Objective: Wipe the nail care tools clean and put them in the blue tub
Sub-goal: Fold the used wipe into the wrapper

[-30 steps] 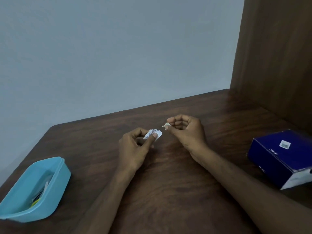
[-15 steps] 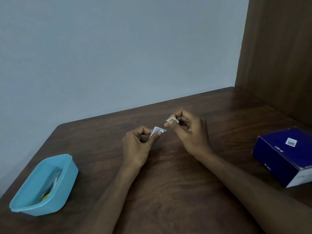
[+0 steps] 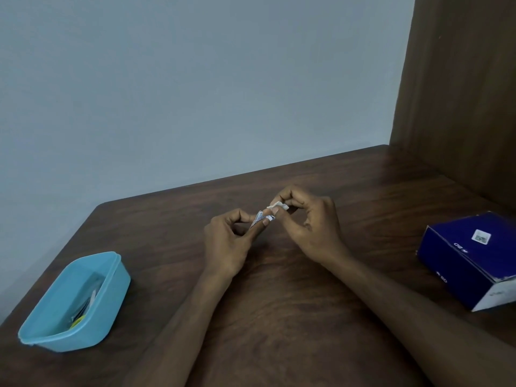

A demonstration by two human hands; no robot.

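Over the middle of the brown table, my left hand pinches a small printed wipe packet between thumb and forefinger. My right hand pinches a small white folded wipe just above and right of the packet, the two nearly touching. The blue tub sits at the front left of the table, well apart from both hands. Inside it lie a few tools, one with a yellow part; I cannot make them out further.
A dark blue cardboard box with a white end and a small label lies at the right. A brown wooden panel rises at the back right, and a grey wall stands behind the table.
My hands have come closer together, so the white wipe now sits right by the packet. The view has shifted slightly, with the tub appearing further right.
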